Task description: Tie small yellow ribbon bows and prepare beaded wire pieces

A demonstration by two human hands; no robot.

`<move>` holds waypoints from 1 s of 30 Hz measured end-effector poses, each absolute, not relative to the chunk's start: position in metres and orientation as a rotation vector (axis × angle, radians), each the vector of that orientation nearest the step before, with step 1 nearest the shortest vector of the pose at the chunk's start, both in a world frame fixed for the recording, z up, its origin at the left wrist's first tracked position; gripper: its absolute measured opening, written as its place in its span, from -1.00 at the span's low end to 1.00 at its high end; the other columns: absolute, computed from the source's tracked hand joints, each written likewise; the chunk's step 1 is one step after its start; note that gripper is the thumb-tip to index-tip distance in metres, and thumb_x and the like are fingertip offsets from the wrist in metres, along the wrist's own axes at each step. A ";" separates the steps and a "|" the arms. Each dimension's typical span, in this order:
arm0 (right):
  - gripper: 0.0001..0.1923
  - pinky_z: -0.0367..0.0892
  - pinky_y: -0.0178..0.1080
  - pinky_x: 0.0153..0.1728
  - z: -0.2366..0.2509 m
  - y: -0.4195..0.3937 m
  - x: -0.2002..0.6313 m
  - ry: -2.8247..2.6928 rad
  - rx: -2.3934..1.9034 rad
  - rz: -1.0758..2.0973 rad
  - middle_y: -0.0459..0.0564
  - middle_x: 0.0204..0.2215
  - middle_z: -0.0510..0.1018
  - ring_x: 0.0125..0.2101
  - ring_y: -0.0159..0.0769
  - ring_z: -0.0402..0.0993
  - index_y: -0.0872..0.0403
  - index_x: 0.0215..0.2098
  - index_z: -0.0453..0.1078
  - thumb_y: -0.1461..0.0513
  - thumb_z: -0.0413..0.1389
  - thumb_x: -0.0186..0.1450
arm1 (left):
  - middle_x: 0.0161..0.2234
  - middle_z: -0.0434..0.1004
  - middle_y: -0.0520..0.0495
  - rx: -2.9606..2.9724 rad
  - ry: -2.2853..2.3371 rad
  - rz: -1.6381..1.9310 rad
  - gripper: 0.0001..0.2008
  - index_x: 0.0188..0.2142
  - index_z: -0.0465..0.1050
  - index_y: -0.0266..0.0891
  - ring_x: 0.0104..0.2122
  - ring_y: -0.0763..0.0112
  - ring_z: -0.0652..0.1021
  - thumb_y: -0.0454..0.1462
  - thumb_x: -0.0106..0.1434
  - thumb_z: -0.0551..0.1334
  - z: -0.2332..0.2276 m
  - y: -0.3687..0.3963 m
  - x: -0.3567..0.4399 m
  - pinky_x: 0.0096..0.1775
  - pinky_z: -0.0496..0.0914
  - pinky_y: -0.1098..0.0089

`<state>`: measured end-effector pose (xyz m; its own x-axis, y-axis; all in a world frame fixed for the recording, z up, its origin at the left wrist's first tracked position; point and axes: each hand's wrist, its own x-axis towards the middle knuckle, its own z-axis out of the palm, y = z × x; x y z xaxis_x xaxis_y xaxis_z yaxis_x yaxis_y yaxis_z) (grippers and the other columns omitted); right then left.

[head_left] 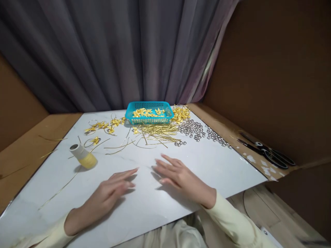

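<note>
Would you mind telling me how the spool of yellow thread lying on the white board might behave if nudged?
The spool of yellow thread lies on its side, so it would probably roll, likely curving since it looks tapered. The white board looks smooth, so it may slide easily. It seems small and probably light.

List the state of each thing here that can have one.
Left hand: open, empty, flat on table.
Right hand: open, empty, flat.
Thread spool: lying tipped on its side.
Turquoise basket: upright, holding yellow flowers.
Scissors: closed, lying flat.
</note>
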<state>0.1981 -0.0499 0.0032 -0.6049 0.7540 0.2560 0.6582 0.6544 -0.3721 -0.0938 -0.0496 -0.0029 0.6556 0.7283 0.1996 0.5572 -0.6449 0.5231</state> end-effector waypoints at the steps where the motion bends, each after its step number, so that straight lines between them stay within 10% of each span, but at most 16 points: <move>1: -0.63 0.11 -0.04 0.19 0.001 -0.049 0.190 -2.566 -1.083 0.389 -0.04 0.18 0.35 0.28 -0.17 0.02 -0.05 0.12 0.34 0.10 -0.06 0.41 | 0.18 0.28 -0.16 2.587 0.892 0.462 -0.60 0.02 0.45 -0.21 0.17 0.13 0.33 -0.19 0.43 -0.10 -0.004 -0.052 -0.092 0.08 0.35 0.10; 6: -0.51 -0.09 0.11 0.25 -0.005 -0.039 0.194 -2.676 -1.300 0.422 -0.08 0.26 0.20 0.31 -0.10 -0.11 -0.03 0.27 0.13 0.04 -0.14 0.42 | 0.27 0.10 -0.08 2.885 0.481 0.054 -0.38 0.34 -0.25 -0.13 0.25 0.32 0.18 -0.15 0.41 0.03 -0.007 -0.058 -0.082 0.24 0.09 0.24; 18: -0.39 -0.02 0.21 0.20 -0.024 -0.069 0.251 -2.419 -1.851 0.191 0.00 0.32 -0.01 0.32 -0.05 -0.19 0.03 0.34 -0.04 -0.04 -0.24 0.41 | 0.28 0.06 -0.08 3.032 0.480 0.033 -0.43 0.35 -0.28 -0.24 0.27 0.38 0.15 -0.28 0.44 -0.04 -0.005 -0.063 -0.083 0.26 0.06 0.32; 30: -0.46 0.18 0.07 0.17 -0.029 -0.096 0.222 -2.571 -1.362 -0.023 0.06 0.24 0.21 0.23 -0.17 0.15 0.07 0.34 -0.07 0.15 -0.12 0.43 | 0.27 0.09 -0.13 2.915 0.458 -0.046 -0.42 0.35 -0.30 -0.23 0.27 0.35 0.13 -0.26 0.44 -0.03 -0.002 -0.057 -0.091 0.27 -0.03 0.24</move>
